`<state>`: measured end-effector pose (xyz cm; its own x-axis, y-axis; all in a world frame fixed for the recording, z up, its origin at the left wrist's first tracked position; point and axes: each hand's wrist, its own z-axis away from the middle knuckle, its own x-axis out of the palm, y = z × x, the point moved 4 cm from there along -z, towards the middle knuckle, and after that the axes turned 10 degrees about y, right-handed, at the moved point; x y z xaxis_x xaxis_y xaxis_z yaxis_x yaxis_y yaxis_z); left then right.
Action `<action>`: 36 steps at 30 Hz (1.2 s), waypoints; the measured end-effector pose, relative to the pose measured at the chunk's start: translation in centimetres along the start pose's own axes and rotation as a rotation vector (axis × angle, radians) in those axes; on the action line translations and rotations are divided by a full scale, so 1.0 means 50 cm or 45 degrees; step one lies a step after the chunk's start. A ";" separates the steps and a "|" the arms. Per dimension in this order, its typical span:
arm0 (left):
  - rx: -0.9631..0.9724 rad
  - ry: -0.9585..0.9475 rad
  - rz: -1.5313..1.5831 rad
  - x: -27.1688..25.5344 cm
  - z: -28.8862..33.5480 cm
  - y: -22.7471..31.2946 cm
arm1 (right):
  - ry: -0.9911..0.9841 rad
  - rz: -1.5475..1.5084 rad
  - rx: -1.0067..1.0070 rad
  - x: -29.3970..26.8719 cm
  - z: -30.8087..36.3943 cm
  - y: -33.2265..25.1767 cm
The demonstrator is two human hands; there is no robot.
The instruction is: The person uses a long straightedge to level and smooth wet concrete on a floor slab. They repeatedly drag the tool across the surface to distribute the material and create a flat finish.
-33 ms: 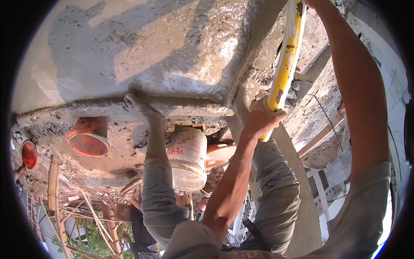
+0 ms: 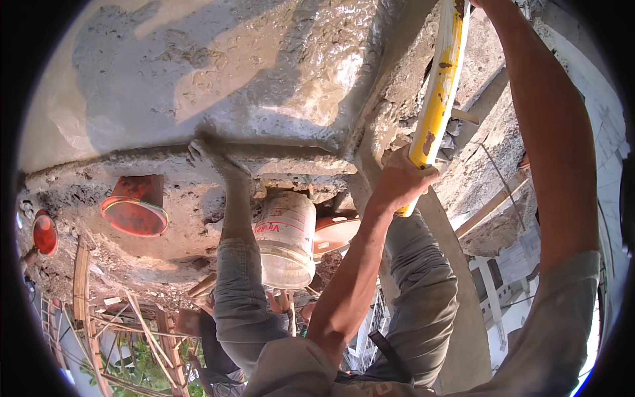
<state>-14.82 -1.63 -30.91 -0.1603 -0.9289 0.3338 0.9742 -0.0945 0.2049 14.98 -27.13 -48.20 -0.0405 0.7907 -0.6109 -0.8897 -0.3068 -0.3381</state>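
Observation:
A long pole [image 2: 433,106] with worn yellow and white paint runs from the top edge down toward my right knee. My left hand [image 2: 405,177] is closed round its lower part, with the fingers wrapped over it. Higher up, my right hand [image 2: 485,3] is at the pole beside the upper edge of the picture. Only part of that hand shows, and it looks closed on the pole. The pole's far end is out of view. Left of the pole spreads wet grey cement [image 2: 231,79], its surface rough and shiny.
My muddy bare left foot [image 2: 215,155] rests on the cement's raised edge. Between my legs hangs or stands a whitish plastic bucket [image 2: 286,245]. Two red buckets, one nearer [image 2: 135,215] and one farther left [image 2: 45,233], lie below the ledge. Wooden poles [image 2: 83,284] stand at lower left.
The view has shifted very slightly. Both hands keep the same places on the pole.

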 end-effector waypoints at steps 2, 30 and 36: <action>-0.055 0.052 0.077 -0.042 0.056 0.028 | -0.097 0.051 0.005 0.036 0.032 0.023; -0.481 0.478 -0.348 -0.211 0.666 -0.040 | -0.542 -0.261 0.758 0.432 0.703 0.271; -0.470 0.273 -0.441 -0.394 0.800 0.027 | -0.322 -0.428 0.740 0.381 0.802 0.143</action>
<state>-16.72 30.84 -0.41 -0.4830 -0.8697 0.1012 0.8675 -0.4910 -0.0796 -10.40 6.97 -33.54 0.2371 0.9130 -0.3320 -0.9679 0.2515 0.0004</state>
